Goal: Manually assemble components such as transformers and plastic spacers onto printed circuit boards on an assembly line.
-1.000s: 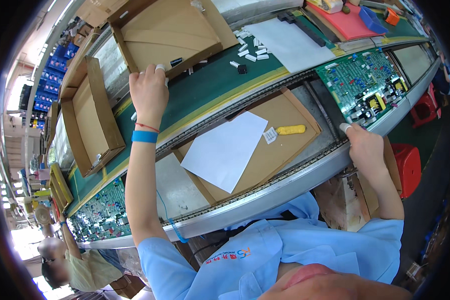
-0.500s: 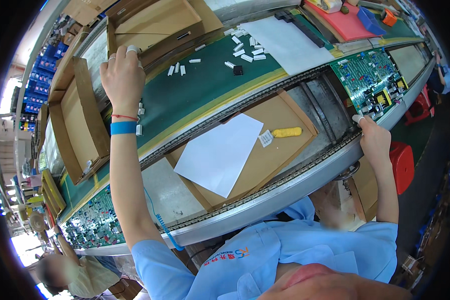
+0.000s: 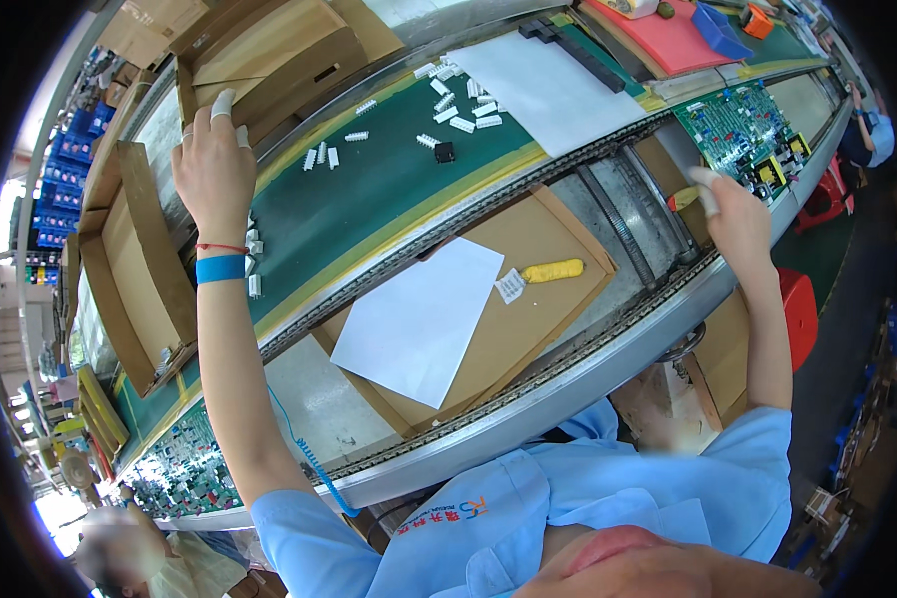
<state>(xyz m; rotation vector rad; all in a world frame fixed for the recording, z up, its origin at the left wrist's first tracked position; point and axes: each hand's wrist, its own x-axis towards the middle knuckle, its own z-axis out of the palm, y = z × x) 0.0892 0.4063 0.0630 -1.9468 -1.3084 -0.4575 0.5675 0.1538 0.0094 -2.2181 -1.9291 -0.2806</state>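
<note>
My left hand (image 3: pixel 214 164) hovers at the near side of an open cardboard box (image 3: pixel 299 85). White covers sit on several fingertips; the fingers are loosely bent and apart, with nothing visible in them. Below the wrist band lie a few white connectors (image 3: pixel 254 286). My right hand (image 3: pixel 736 221) is over the conveyor rail, beside the left end of a green circuit board (image 3: pixel 733 125) populated with components. Its covered index finger and thumb are apart, close to a small yellow and red piece (image 3: pixel 682 198). The board rests on the conveyor rails (image 3: pixel 558 374).
Several white connectors (image 3: pixel 460 124) and a black part (image 3: pixel 444 152) lie on the green bench (image 3: pixel 369 189). Between the rails, a cardboard tray (image 3: pixel 568 224) holds a white sheet (image 3: pixel 424 319) and a yellow roll (image 3: pixel 553 270). Another person (image 3: pixel 159 558) sits at lower left.
My right hand has come off the circuit board's near left corner and moved up. The board has shifted right along the rails. My left hand stays by the cardboard box.
</note>
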